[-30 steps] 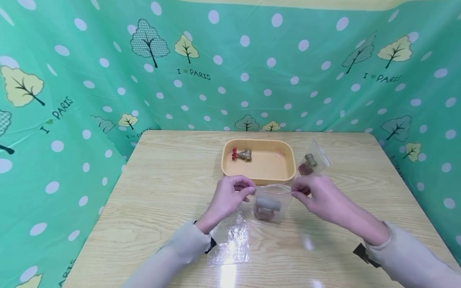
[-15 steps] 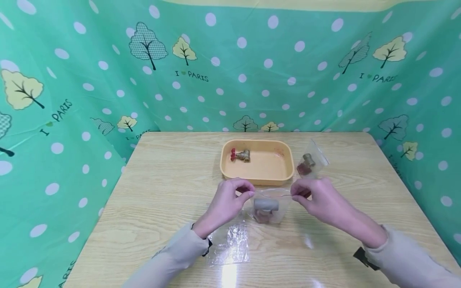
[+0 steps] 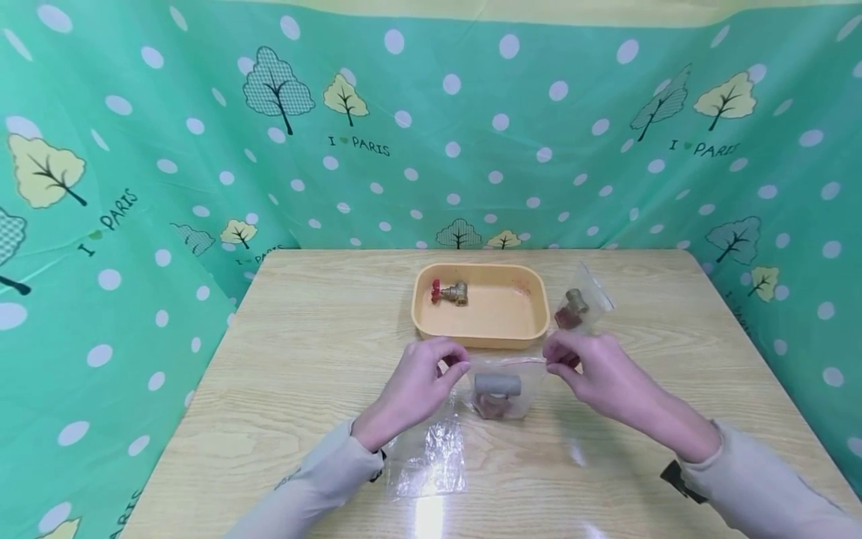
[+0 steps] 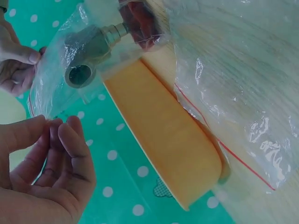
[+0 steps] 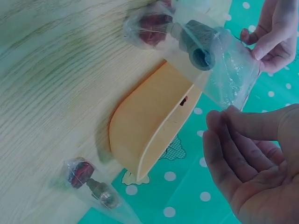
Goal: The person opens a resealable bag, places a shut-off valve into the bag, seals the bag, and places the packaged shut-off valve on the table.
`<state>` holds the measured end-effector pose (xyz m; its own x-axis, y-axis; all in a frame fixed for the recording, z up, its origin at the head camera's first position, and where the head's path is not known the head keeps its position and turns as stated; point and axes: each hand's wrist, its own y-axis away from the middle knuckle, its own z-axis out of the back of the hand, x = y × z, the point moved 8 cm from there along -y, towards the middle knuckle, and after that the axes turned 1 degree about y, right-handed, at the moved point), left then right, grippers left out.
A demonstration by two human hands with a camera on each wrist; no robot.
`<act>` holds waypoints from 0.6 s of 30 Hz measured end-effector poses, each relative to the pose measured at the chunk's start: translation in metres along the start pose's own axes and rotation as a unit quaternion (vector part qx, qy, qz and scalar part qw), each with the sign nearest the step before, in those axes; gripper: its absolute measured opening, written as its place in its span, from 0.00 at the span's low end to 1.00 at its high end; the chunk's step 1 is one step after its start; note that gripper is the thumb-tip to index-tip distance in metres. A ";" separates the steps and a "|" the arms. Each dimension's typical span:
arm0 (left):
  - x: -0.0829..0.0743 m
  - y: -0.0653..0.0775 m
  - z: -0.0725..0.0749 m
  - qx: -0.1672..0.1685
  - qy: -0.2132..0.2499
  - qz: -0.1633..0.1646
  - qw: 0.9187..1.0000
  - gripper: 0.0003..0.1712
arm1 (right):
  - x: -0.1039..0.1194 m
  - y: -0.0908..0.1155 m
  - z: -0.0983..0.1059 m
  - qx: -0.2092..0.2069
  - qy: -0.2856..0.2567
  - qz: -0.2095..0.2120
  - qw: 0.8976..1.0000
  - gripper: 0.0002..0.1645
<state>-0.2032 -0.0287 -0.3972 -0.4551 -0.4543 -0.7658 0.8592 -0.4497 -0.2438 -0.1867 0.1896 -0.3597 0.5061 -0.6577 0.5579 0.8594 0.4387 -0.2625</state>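
Observation:
In the head view, a clear zip bag (image 3: 532, 393) stands between the two hands in front of the tray. Inside it is a valve (image 3: 497, 385) with a grey metal body and a red handwheel, its open pipe end showing in the left wrist view. My left hand (image 3: 419, 380) pinches the bag's upper left corner between thumb and index finger. At the upper right corner, my right hand (image 3: 595, 369) pinches the same edge. The red zip line runs nearly straight between both hands, and the bag's mouth looks flat.
Behind the bag sits an orange tray (image 3: 481, 341) holding a brass valve (image 3: 453, 293) with a red handwheel. To its right lies another bagged valve (image 3: 571, 308). A flat clear bag (image 3: 431, 460) lies on the wooden table (image 3: 269, 389) near the left forearm.
The bag's mouth gaped a second ago; its edges now lie together in a line. My left hand has shifted slightly left and down, while my right hand stays almost in place.

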 end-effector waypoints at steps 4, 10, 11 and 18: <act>-0.003 0.002 0.000 -0.001 -0.014 -0.010 1.000 0.02 | -0.001 -0.002 -0.001 0.008 0.004 -0.002 1.000 0.16; -0.006 0.004 0.000 -0.022 -0.029 -0.041 0.999 0.03 | 0.006 -0.008 -0.003 0.022 0.060 0.001 0.998 0.22; -0.006 0.005 0.000 -0.025 -0.032 -0.044 0.998 0.03 | 0.009 -0.010 -0.003 0.022 0.071 0.004 0.997 0.23; -0.006 0.005 0.003 -0.045 -0.048 -0.050 0.997 0.04 | 0.042 -0.028 -0.020 0.029 0.110 0.081 0.990 0.22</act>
<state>-0.1969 -0.0306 -0.3918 -0.5568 -0.4840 -0.6750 0.8235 -0.4277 -0.3726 -0.1883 0.1374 -0.3451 0.6460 -0.6900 0.3263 0.7633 0.5798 -0.2851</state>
